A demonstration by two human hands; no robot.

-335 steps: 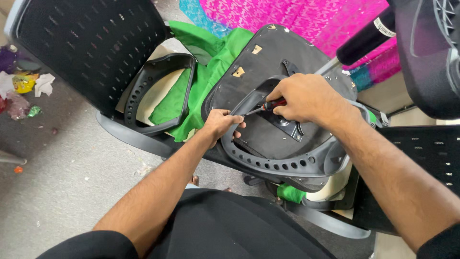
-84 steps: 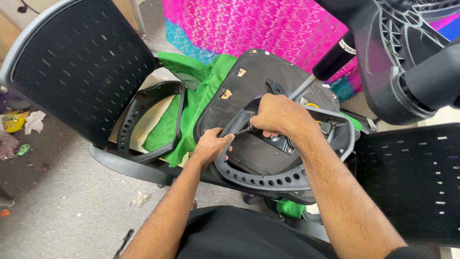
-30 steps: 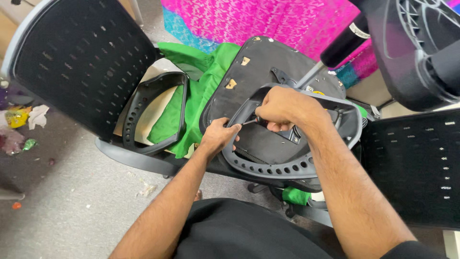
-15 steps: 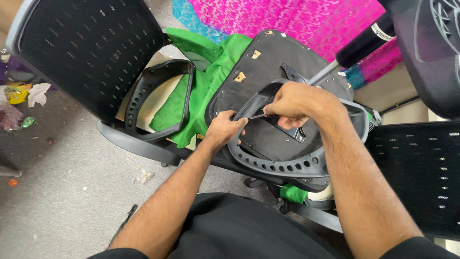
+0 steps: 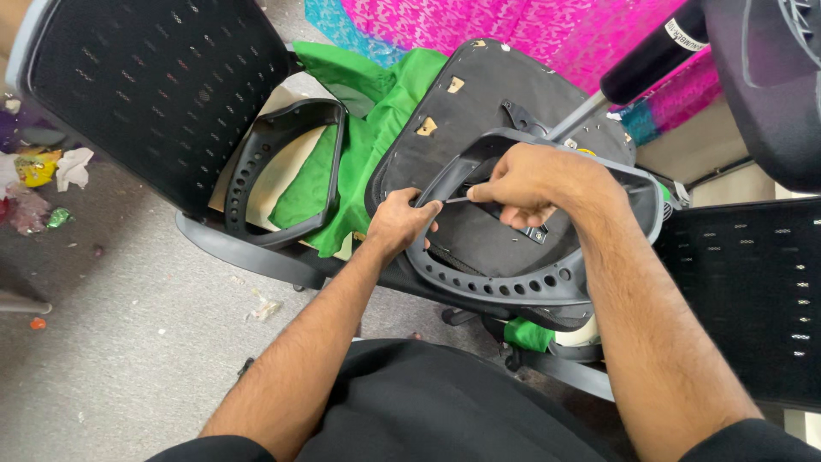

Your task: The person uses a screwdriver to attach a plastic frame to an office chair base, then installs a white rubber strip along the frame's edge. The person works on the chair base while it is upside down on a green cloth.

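Observation:
An upturned black chair seat (image 5: pixel 487 94) lies in front of me with a grey plastic armrest loop (image 5: pixel 513 287) on top of it. My left hand (image 5: pixel 400 221) grips the loop's left side. My right hand (image 5: pixel 530 181) is closed around a thin metal tool (image 5: pixel 456 199), a screwdriver by its look, whose tip points left toward my left hand. A small metal bracket (image 5: pixel 537 233) shows just under my right hand.
A second armrest loop (image 5: pixel 282 171) rests on green cloth (image 5: pixel 359 162) over another seat. A black mesh chair back (image 5: pixel 162 85) stands at left, another mesh panel (image 5: pixel 753 299) at right. A gas-lift cylinder (image 5: pixel 650 56) and pink patterned fabric (image 5: pixel 530 21) lie behind. Litter (image 5: pixel 43 171) dots the grey floor.
Both hands have stayed on the loop and tool; the right hand has shifted slightly along the loop's top while the view swayed a little.

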